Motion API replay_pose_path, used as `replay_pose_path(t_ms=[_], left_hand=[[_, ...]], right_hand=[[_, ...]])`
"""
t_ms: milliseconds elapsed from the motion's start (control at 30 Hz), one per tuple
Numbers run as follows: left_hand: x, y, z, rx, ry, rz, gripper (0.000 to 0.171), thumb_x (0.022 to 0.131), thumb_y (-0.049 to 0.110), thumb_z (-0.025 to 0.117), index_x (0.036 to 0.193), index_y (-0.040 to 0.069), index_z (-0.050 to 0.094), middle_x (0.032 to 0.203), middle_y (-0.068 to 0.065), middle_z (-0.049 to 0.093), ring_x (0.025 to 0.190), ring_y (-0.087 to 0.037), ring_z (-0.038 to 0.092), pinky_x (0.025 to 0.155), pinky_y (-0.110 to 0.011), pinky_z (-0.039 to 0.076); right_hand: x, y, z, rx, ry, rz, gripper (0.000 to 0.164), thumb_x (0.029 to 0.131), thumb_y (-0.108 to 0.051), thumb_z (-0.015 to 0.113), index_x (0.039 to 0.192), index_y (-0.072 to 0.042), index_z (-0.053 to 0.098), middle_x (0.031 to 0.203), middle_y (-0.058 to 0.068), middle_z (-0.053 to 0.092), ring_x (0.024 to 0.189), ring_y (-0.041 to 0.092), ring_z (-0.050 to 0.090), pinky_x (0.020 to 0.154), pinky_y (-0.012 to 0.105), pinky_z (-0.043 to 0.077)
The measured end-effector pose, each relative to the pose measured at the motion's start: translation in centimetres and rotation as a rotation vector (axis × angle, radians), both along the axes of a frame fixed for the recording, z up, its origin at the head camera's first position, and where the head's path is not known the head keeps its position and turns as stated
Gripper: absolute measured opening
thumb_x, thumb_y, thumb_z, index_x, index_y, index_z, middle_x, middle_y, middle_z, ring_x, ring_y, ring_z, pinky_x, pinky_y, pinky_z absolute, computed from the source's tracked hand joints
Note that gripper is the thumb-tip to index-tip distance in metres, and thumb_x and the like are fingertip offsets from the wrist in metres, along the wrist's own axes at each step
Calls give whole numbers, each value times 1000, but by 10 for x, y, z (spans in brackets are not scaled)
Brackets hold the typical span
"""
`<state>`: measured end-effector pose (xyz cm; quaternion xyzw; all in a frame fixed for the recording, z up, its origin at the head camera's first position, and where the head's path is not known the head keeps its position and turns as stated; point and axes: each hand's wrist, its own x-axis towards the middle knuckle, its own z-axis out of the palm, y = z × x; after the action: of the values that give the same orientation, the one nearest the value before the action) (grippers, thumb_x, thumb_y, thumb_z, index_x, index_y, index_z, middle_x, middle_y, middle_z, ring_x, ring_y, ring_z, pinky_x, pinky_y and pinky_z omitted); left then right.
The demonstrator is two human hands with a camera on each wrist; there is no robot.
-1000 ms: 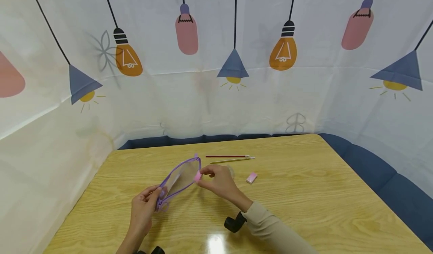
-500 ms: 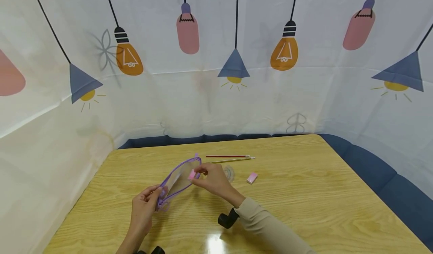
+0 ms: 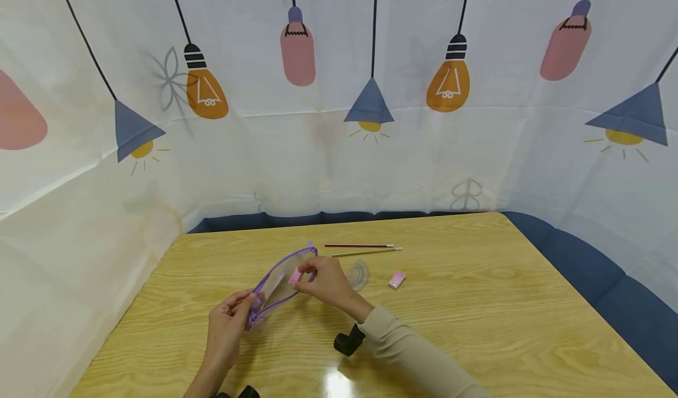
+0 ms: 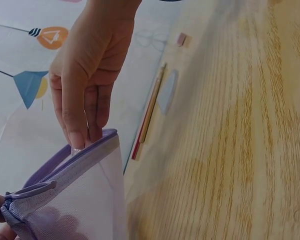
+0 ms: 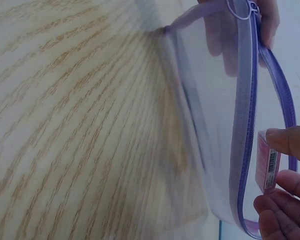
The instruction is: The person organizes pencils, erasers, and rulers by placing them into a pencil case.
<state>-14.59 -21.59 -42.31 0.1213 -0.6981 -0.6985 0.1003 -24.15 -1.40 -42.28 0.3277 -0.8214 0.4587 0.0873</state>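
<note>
A see-through mesh pouch (image 3: 278,283) with purple zipper edging is held up over the table, its mouth spread. My left hand (image 3: 225,324) grips it at the zipper-pull end. Between thumb and fingers, my right hand (image 3: 328,283) pinches a pink eraser (image 5: 266,167) with a barcode on its side. That eraser is at the pouch mouth, between the two zipper edges in the right wrist view. In the left wrist view the right hand's fingertips dip just inside the opening, and the eraser is mostly hidden there.
Behind the right hand lie a dark red pencil (image 3: 355,245) and a gold pencil (image 3: 368,251). A clear protractor (image 3: 359,275) rests in front of them, with another pink eraser (image 3: 396,279) to its right. A printed curtain (image 3: 328,162) hangs behind the wooden table (image 3: 477,315).
My right hand has moved left with the eraser, from the pouch's right edge into its mouth. More of the protractor shows now. The left hand keeps its grip on the pouch.
</note>
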Motion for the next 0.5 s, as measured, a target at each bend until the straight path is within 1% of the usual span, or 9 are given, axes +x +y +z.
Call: replay_pose_path(t_ms=[233,500], left_hand=[[-1,1,0,25,-2,2,32,97,13,62,119,-10,60,95,-8,73,85,-20,70,65,-29,56],[0,-1,0,15,-9,-5,35,97,16,63,121,-9,60,99,-10,72,83,-17,69,66,-30,56]], right_hand=[[-3,-4,-3,22,2,-1,20,77,-14,84,91,-7,72,88,2,69,79,25,65,65,18,49],[-9,-10,-5,52,-8,25,16,76,-15,85,85,-9,72,91,2,69,84,20,66,74,21,51]])
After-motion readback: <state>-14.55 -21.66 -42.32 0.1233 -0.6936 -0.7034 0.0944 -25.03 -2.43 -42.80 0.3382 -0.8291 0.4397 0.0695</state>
